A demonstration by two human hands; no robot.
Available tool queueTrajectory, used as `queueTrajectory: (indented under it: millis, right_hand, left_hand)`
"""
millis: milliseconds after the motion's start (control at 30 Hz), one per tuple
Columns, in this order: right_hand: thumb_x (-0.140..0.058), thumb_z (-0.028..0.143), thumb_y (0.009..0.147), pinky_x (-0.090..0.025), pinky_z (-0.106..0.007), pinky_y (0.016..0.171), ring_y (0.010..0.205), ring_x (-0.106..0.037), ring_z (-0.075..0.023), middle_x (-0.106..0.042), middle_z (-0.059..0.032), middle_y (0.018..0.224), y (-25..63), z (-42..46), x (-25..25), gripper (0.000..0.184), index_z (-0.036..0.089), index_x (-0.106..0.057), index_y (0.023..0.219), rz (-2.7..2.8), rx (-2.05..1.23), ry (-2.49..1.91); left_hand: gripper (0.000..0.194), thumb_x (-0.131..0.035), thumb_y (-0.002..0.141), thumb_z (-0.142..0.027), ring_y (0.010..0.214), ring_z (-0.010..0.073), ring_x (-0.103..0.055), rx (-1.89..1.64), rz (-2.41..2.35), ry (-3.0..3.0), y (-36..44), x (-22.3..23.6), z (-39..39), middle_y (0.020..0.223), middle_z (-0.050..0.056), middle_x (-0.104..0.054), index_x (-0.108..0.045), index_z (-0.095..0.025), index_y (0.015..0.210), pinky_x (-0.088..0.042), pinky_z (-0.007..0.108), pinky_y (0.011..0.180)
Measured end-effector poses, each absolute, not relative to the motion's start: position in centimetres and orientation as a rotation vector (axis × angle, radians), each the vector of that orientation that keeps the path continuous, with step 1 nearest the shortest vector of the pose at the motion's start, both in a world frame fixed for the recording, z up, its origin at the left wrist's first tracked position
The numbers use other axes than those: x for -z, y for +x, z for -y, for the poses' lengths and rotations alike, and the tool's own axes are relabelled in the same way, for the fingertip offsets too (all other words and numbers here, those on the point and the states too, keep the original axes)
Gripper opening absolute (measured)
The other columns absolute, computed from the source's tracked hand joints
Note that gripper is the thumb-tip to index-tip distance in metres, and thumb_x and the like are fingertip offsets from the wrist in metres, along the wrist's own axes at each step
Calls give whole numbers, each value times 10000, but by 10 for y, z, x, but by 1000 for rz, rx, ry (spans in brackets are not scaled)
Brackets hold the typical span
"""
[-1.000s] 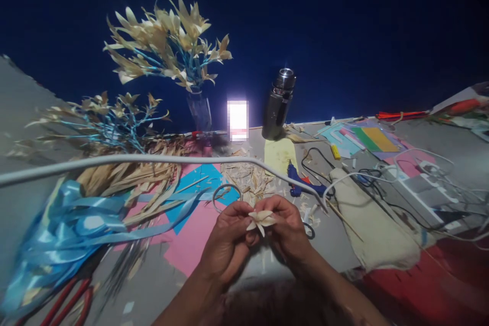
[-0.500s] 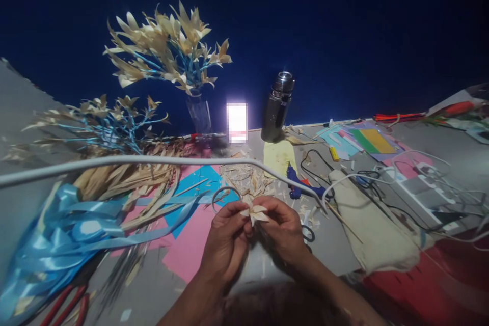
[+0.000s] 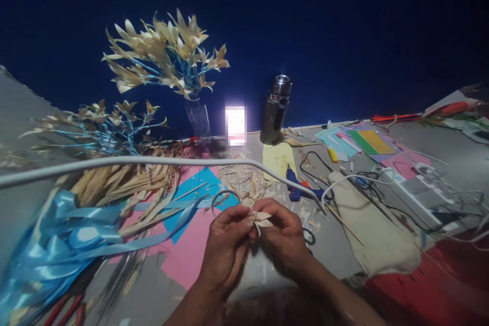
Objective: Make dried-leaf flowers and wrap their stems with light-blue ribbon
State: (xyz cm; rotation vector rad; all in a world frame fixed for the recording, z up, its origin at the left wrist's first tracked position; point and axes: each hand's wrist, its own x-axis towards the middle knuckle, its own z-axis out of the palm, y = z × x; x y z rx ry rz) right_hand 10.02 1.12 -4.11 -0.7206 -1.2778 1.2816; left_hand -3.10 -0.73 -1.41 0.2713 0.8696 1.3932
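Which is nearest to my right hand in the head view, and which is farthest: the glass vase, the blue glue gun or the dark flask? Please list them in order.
From the right hand:
1. Blue glue gun, just beyond the hand, slightly right.
2. Dark flask, standing at the back.
3. Glass vase, also at the back, farther left.

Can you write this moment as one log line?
left hand: holding pale flower; right hand: holding same flower; blue glue gun: lying untouched; flask: standing
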Motion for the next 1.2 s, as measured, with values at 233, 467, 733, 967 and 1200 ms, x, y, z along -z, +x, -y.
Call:
queueTrajectory:
  millis: [233,467,733,967,1200]
  right_hand:
    - [-737,193,886,-525,-301,827,907,-664,-198,-718,-38,972,101,-12,43,68,251,-742,852,1348,-1211,-720]
    - [-757,231,865,-540,-297,775,858,-674,-203,-723,-40,919,100,-10,39,23,247,-759,849,1317,-1268,-777]
    - [-812,260,798,-558,-293,779,834,-702,-205,-763,-48,884,100,-13,36,58,228,-763,805,1230,-1277,-836]
    - [-788,239,798,-555,-279,752,796,-688,-188,-755,-37,855,98,-13,32,48,224,-748,775,1189,-1293,-868]
    - [-745,271,839,-570,-316,772,834,-704,-207,-768,-52,886,93,-12,25,82,229,-719,773,1246,-1295,-802]
  left_hand:
    - [317,-1005,499,-233,479,79,-591,-1437,-884,285,-31,19,8,558,-10,-678,-800,-173,734,-475,160,505]
    - [327,-945,660,-293,577,89,-607,-1410,-965,454,-36,36,15,713,-2,-711,-802,-205,940,-480,175,565]
    - [146,-876,736,-293,765,171,-629,-1527,-1238,726,-36,32,16,920,44,-717,-822,-200,835,-517,248,656]
    - [121,-852,750,-150,863,229,-611,-1666,-1363,1022,-39,17,19,823,49,-736,-836,-268,769,-490,283,833]
    - [174,-807,836,-332,571,139,-483,-1571,-1196,660,-38,19,12,638,-22,-587,-690,-221,772,-417,218,551]
